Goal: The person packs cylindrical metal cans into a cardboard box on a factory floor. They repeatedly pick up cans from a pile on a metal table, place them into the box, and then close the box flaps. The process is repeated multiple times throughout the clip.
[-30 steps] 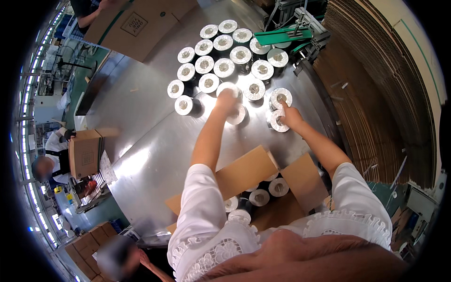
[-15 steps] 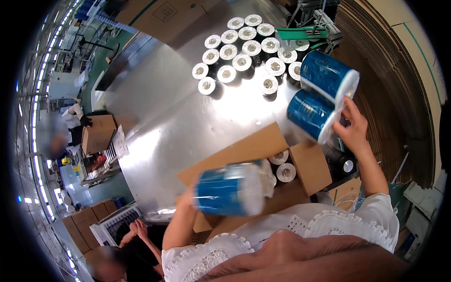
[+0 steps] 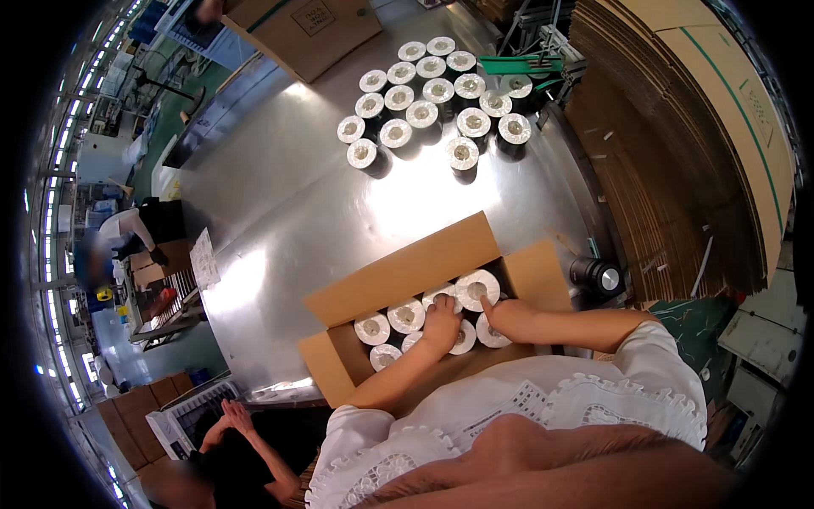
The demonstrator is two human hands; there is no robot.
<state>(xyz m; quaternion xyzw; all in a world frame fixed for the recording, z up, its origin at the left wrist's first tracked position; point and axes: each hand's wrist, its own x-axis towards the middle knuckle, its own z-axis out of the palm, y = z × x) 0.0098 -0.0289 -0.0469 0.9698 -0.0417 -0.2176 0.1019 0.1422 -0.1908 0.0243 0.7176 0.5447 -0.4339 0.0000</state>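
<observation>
In front of me an open cardboard box (image 3: 398, 303) holds several plastic-wrapped spools with white round ends, standing upright in rows. My left hand (image 3: 443, 324) reaches into it, fingers bent and pressed together over the edge of a spool (image 3: 434, 293) in the far row. My right hand (image 3: 511, 320) grips the near side of another spool (image 3: 477, 284), which looks higher than its neighbours. One finger of that hand lies on the spool's white end; the others are hidden. Nearer spools (image 3: 385, 356) show partly beneath my arms.
Several wrapped spools (image 3: 396, 133) stand grouped on the metal table (image 3: 280, 187). A green-topped fixture (image 3: 521, 65) and stacked flat cardboard (image 3: 661, 161) are on the right. A black round device (image 3: 593, 276) sits beside the box. Co-workers' hands (image 3: 237, 416) show at lower left.
Both hands have come down into the box with the blue spools they were holding in the air. The right hand moved left and nearer; spools now fill more of the box.
</observation>
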